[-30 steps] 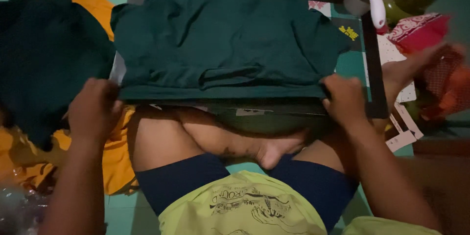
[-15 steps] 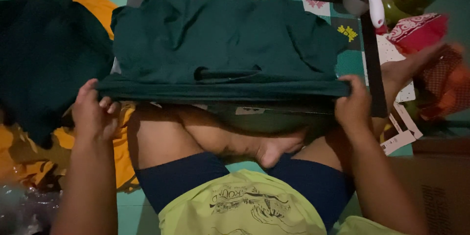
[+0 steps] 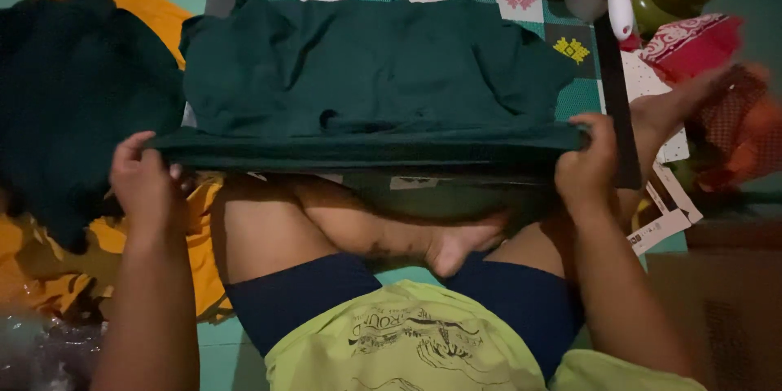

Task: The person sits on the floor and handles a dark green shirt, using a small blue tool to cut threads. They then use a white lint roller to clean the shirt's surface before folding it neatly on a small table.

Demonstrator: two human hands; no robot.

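At mid-left, the left hand (image 3: 147, 183) pinches one end of the dark green garment (image 3: 366, 85)'s near hem; at mid-right the right hand (image 3: 588, 164) grips the other. The garment fills the upper centre, long axis running left-right across the frame. A loose pinch could let the fold sag unevenly.
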